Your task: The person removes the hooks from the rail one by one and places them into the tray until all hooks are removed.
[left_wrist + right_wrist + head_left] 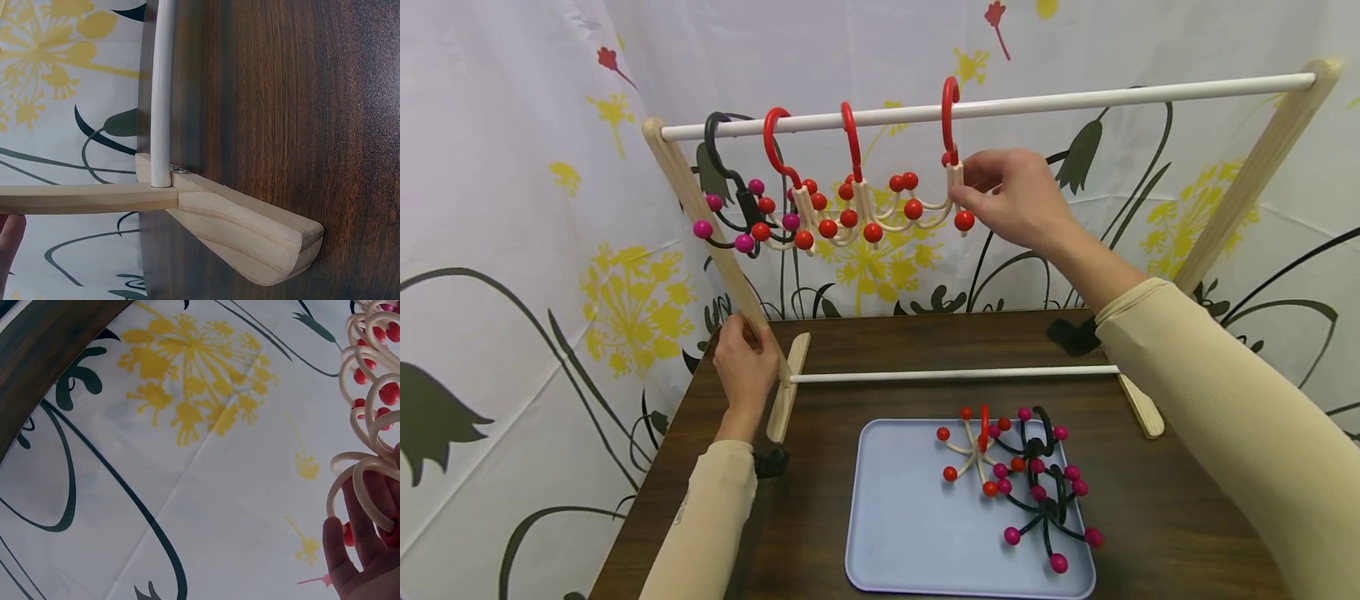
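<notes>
My right hand (1018, 196) pinches the central stem of a cream multi-arm hanger (955, 173) with red balls, whose red hook stands over the upper white rod (1090, 101). In the right wrist view, the fingers of my right hand (369, 556) are among its curved cream arms (369, 475). Left of it hang two more cream hangers (862, 200) with red hooks and a black one (747, 204) with magenta balls. My left hand (747, 367) grips the rack's left wooden post (700, 217) low down; the left wrist view shows only fingertips (11, 240) beside that post.
On the dark wooden table (820, 517) lies a pale blue tray (902, 533). It bears one cream hanger (976, 454) and two black hangers (1047, 508), crowded at its right side. A lower white rod (955, 375) joins the rack's feet. A patterned curtain (512, 167) hangs behind.
</notes>
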`<state>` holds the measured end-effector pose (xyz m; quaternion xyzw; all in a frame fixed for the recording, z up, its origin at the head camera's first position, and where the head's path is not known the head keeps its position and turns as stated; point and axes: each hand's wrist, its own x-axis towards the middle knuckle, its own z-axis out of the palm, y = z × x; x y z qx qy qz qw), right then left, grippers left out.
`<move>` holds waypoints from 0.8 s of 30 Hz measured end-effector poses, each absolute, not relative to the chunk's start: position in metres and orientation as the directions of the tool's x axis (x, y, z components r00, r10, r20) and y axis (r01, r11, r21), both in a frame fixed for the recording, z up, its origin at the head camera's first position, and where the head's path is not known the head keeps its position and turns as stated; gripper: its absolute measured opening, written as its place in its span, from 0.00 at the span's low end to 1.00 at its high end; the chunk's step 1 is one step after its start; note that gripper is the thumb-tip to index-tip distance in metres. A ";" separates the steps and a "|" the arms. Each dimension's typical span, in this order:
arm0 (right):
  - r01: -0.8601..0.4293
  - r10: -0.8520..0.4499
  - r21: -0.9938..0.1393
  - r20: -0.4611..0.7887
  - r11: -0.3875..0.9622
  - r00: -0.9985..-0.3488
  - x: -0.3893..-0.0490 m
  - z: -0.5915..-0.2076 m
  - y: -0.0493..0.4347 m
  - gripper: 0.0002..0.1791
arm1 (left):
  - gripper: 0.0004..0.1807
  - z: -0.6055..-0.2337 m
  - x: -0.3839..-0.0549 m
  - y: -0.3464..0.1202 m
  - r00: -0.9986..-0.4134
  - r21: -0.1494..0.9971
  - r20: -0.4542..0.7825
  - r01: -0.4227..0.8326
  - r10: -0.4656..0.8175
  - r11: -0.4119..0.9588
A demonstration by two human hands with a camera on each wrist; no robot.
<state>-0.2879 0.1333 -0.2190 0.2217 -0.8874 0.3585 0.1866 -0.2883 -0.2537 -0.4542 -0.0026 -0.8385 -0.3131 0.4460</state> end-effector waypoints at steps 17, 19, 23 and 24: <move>-0.491 -0.139 -0.537 0.565 0.686 -0.813 -0.225 -0.224 0.166 0.15 | 0.08 -0.453 -0.288 -0.252 -0.603 0.520 0.751 0.292 -0.268 0.803; -0.500 -0.124 -0.538 0.587 0.679 -0.800 -0.213 -0.232 0.169 0.15 | 0.08 -0.452 -0.288 -0.252 -0.606 0.521 0.750 0.291 -0.267 0.803; -0.519 -0.113 -0.543 0.611 0.661 -0.783 -0.186 -0.252 0.172 0.15 | 0.07 -0.452 -0.287 -0.253 -0.607 0.529 0.744 0.284 -0.277 0.799; -0.523 -0.116 -0.543 0.613 0.656 -0.782 -0.179 -0.258 0.173 0.15 | 0.07 -0.452 -0.287 -0.254 -0.606 0.530 0.744 0.281 -0.280 0.800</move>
